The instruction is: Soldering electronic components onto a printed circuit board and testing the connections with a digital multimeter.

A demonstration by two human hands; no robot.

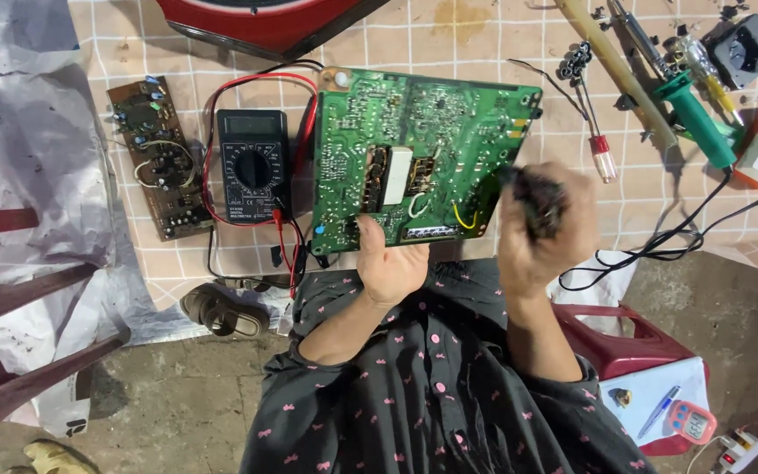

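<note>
**Green circuit board held up by near edge, solder side showing, work looked mid-way**

Green circuit board (423, 158) sat near the middle of the checked tabletop (484, 48), its near edge over the person's lap. Long axis ran left-right, slightly skewed: the far-right corner dropped lower in frame than the far-left. Solder side faced the camera; a white rectangular part and a yellow wire loop showed near the near edge.

Left hand (389, 263) pinched the board's near edge, thumb on top, fingers hidden underneath. Right hand (544, 230) was closed around a small dark object (539, 204) just at the board's right near corner. Motion blur, so couldn't tell what the object was or whether it touched the board.

Progress, judged only from the layout: the board was already out and bare, and the tools were laid out. A black multimeter (253, 165) lay just left of the board with its red and black leads trailing to the board's left near corner. A green-handled soldering iron (695, 110) lay far right, untouched. A brown circuit board (158, 158) lay further left, well apart from both hands. No sign of reassembly, so the board work itself looked unfinished.

A red plastic stool (611, 338) with paper and a pen stood near right.
</note>
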